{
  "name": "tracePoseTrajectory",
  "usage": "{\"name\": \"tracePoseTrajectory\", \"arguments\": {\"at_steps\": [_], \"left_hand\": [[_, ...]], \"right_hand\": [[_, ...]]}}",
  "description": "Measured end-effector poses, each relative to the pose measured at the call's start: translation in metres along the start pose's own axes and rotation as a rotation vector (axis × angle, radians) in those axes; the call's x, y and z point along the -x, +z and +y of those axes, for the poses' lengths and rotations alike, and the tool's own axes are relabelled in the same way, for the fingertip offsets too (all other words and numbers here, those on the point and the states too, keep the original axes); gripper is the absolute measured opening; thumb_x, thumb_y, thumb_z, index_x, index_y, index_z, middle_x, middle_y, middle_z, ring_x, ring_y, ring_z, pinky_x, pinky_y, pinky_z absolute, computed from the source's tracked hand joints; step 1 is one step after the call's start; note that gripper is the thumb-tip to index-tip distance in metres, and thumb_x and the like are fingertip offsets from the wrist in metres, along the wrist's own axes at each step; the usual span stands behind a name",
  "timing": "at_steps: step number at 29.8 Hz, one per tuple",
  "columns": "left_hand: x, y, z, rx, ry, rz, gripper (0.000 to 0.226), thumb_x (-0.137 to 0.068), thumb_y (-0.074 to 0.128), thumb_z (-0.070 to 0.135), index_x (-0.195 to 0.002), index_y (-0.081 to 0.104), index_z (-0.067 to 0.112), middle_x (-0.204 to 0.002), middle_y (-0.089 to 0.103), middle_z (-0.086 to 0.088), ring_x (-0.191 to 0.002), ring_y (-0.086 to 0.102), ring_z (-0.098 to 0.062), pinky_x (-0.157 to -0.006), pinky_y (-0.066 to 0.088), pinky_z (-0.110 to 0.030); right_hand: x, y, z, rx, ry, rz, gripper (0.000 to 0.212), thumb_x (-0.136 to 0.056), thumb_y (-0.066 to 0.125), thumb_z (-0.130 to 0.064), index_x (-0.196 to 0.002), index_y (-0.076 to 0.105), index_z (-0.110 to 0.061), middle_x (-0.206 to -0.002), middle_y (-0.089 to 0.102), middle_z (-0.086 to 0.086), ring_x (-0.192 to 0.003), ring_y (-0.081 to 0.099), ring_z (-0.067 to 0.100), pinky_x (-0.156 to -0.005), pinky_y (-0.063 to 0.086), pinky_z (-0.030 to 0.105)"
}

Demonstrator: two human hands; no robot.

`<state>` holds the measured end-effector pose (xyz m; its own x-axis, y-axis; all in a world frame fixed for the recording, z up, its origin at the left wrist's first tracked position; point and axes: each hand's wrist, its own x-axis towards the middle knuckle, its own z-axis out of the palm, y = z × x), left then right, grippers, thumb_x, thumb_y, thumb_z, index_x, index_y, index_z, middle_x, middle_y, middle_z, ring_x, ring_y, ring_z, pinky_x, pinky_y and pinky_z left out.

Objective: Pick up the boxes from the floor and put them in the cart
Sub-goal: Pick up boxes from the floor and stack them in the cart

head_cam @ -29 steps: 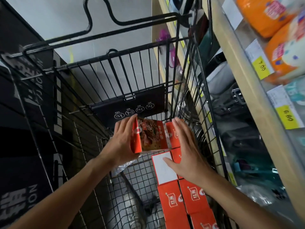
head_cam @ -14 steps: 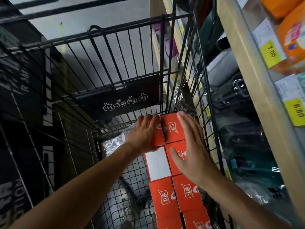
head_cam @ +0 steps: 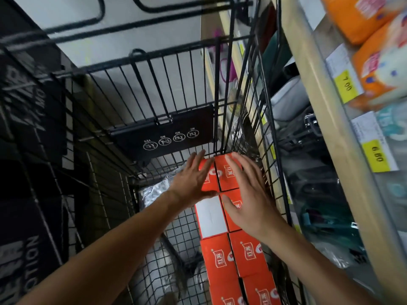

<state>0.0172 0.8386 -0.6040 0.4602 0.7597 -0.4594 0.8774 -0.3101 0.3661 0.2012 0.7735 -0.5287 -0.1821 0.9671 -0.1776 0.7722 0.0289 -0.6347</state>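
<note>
— Since a second ago, what has moved?

— Then the left hand (head_cam: 193, 181) gripped an orange box upright above the rows. Now that box (head_cam: 208, 178) lies flat at the far end of the left row, just above the centre of the frame, and the hand has let go: its fingers (head_cam: 199, 160) are straight and spread, palm pressing the top.

— And the right hand (head_cam: 248, 194)?

— It stays flat as before, fingers stretched out, gripping nothing. It rests across the far box of the right row (head_cam: 229, 175) and the one behind it.

— Where do the boxes sit?

— In the black wire cart (head_cam: 154, 89), in two rows along its right wall, running from mid-frame to the bottom edge. One box shows a white face (head_cam: 210, 219); the others show orange tops.

— What does the coming move turn on?

— By my reading, the rows' long axis runs straight away from the person, and the newest box is directly under the left palm, touching its neighbour. The left hand is nearer, so any final squaring falls to it. Boxes on the floor are out of view.

— Around the cart?

— A shelf with yellow price tags (head_cam: 345, 83) at the right.
</note>
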Motion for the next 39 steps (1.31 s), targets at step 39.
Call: {"name": "tracePoseTrajectory", "arguments": {"at_steps": [39], "left_hand": [[0.407, -0.26, 0.293, -0.286, 1.159, 0.352, 0.069, -0.099, 0.03, 0.069, -0.148, 0.048, 0.023, -0.157, 0.041, -0.001, -0.146, 0.035, -0.028, -0.12, 0.027, -0.052]], "right_hand": [[0.502, -0.228, -0.276, 0.398, 0.57, 0.507, 0.091, -0.087, 0.012, -0.086, -0.159, 0.027, -0.032, -0.165, 0.022, -0.009, -0.152, 0.014, 0.018, -0.124, 0.019, 0.04]]}}
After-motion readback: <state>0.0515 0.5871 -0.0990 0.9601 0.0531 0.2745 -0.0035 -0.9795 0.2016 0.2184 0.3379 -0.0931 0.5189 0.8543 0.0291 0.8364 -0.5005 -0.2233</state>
